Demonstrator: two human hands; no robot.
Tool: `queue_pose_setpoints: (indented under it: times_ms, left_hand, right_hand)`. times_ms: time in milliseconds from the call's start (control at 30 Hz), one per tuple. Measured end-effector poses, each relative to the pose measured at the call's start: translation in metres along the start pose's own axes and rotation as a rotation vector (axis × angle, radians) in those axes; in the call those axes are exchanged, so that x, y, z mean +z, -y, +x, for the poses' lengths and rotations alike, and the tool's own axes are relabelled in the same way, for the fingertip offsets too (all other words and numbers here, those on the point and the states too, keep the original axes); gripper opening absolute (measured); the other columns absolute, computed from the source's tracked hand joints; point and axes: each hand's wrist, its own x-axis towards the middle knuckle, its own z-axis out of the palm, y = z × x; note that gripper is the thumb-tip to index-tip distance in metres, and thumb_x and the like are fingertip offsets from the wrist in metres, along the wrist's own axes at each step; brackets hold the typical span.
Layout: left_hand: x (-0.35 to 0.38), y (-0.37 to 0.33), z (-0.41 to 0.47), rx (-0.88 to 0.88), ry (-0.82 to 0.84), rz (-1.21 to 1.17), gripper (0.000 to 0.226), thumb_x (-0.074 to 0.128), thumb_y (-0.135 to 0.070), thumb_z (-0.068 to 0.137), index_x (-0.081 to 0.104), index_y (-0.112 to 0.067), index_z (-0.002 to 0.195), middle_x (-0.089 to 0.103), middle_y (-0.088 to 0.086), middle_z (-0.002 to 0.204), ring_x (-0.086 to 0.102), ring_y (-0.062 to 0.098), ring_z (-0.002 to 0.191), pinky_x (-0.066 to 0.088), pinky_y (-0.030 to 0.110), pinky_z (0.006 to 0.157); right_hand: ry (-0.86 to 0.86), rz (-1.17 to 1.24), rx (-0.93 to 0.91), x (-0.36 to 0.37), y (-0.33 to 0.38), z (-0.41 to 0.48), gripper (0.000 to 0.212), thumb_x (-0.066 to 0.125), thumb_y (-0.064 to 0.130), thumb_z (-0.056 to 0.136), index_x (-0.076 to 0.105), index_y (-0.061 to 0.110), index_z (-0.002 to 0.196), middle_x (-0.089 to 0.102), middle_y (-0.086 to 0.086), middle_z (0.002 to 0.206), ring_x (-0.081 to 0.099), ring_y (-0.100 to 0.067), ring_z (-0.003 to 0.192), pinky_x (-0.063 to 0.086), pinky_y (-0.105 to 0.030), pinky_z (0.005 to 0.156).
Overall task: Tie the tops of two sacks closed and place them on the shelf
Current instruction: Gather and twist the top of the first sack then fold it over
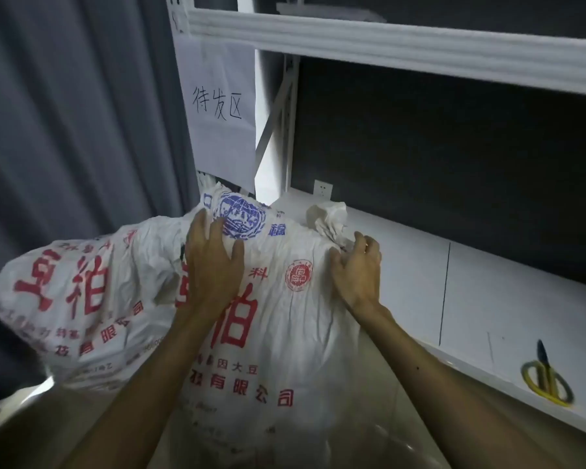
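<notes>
Woven sack [268,316] at the shelf [487,292]
Left hand [214,262] flat on it, right hand [356,269] gripping fabric by the knotted neck [329,216]; likely bulky, soft: lift there.

Both bare forearms reach from the near edge toward the far side, the left forearm [139,384] rising from the lower left and the right forearm [447,377] from the lower right, drawing closer together toward the wrists. The left hand [214,262] lies palm down, fingers straight and slightly spread, thumb out to the right, flat on the upper part of the sack [278,319]. The right hand [356,269], well apart to its right, has its wrist bent and its fingers curled into the sack's fabric at the upper right shoulder, thumb pointing left.
</notes>
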Motion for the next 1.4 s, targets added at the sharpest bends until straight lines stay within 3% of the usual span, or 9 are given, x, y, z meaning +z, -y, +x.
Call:
queue_pose_setpoints:
  times_ms: [100,267,433,500,667,767,900,1200,1400]
  left_hand:
    - [0.003,0.012,0.015,-0.101,-0.067,-0.091,0.059,0.063,-0.027,0.092,0.041,-0.007,0.143,0.029,0.015,0.157,0.03,0.033,0.143,0.026,0.047,0.118]
    - [0.008,0.015,0.023,-0.274,-0.05,-0.375,0.059,0.058,-0.03,0.098,0.032,-0.01,0.146,0.049,0.007,0.144,0.05,0.024,0.127,0.044,0.04,0.106]
    - [0.026,0.003,0.001,-0.195,0.025,-0.367,0.027,0.047,-0.025,0.104,0.054,-0.003,0.118,0.058,-0.005,0.104,0.054,0.003,0.085,0.042,0.003,0.07]
    - [0.03,0.006,0.001,-0.173,-0.003,-0.381,0.021,0.049,-0.025,0.103,0.055,-0.005,0.109,0.059,-0.006,0.093,0.053,-0.004,0.078,0.045,0.006,0.069]
    - [0.033,-0.008,-0.012,-0.187,0.037,-0.409,0.025,0.052,-0.03,0.1,0.055,-0.006,0.094,0.064,0.01,0.085,0.061,0.029,0.077,0.054,0.043,0.069]
    - [0.028,-0.043,-0.025,-0.106,0.039,-0.389,0.022,0.054,-0.021,0.1,0.047,-0.01,0.082,0.051,-0.003,0.07,0.048,0.016,0.063,0.04,0.029,0.059]
    - [0.024,-0.086,-0.045,-0.059,0.077,-0.398,0.017,0.055,-0.019,0.1,0.047,-0.014,0.085,0.054,-0.001,0.077,0.05,0.019,0.072,0.04,0.028,0.065]
    - [0.035,-0.151,-0.102,-0.072,0.221,-0.559,0.01,0.058,-0.019,0.098,0.06,-0.013,0.089,0.068,-0.001,0.088,0.064,0.019,0.082,0.056,0.035,0.074]
    - [0.054,-0.197,-0.135,-0.147,0.367,-0.694,0.009,0.057,-0.019,0.098,0.063,-0.016,0.102,0.071,-0.006,0.099,0.066,0.014,0.092,0.054,0.034,0.083]
  right_hand:
    - [-0.083,0.09,0.144,0.014,0.001,0.012,0.058,0.053,0.037,0.096,0.034,0.006,0.141,0.04,-0.016,0.141,0.045,-0.033,0.125,0.041,-0.045,0.105]
    - [-0.123,0.219,0.247,0.032,-0.002,0.018,0.049,0.056,0.035,0.096,0.04,0.008,0.134,0.055,-0.013,0.13,0.056,-0.032,0.114,0.046,-0.039,0.094]
    - [-0.21,0.442,0.331,0.025,-0.013,0.015,0.038,0.063,0.016,0.093,0.049,0.006,0.126,0.058,-0.01,0.121,0.057,-0.026,0.11,0.046,-0.028,0.095]
    - [-0.224,0.455,0.319,0.023,-0.014,0.014,0.035,0.062,0.015,0.093,0.052,0.004,0.125,0.058,-0.01,0.12,0.057,-0.023,0.109,0.042,-0.021,0.091]
    - [-0.289,0.438,0.327,-0.011,-0.026,-0.001,0.034,0.059,0.011,0.095,0.052,0.001,0.127,0.055,-0.013,0.127,0.052,-0.025,0.117,0.037,-0.021,0.096]
    - [-0.308,0.482,0.353,-0.038,-0.028,-0.009,0.035,0.058,0.01,0.096,0.051,0.002,0.129,0.053,-0.011,0.129,0.051,-0.025,0.12,0.039,-0.026,0.103]
    - [-0.319,0.544,0.369,-0.073,-0.039,-0.026,0.037,0.06,0.008,0.093,0.05,0.006,0.13,0.055,-0.01,0.127,0.053,-0.025,0.118,0.043,-0.038,0.106]
    - [-0.417,0.583,0.39,-0.166,-0.09,-0.067,0.043,0.066,0.009,0.089,0.049,0.01,0.129,0.055,-0.001,0.113,0.055,-0.017,0.101,0.041,-0.021,0.086]
    - [-0.41,0.584,0.525,-0.203,-0.124,-0.08,0.064,0.08,0.017,0.076,0.047,0.009,0.13,0.056,-0.004,0.117,0.057,-0.021,0.103,0.048,-0.029,0.091]
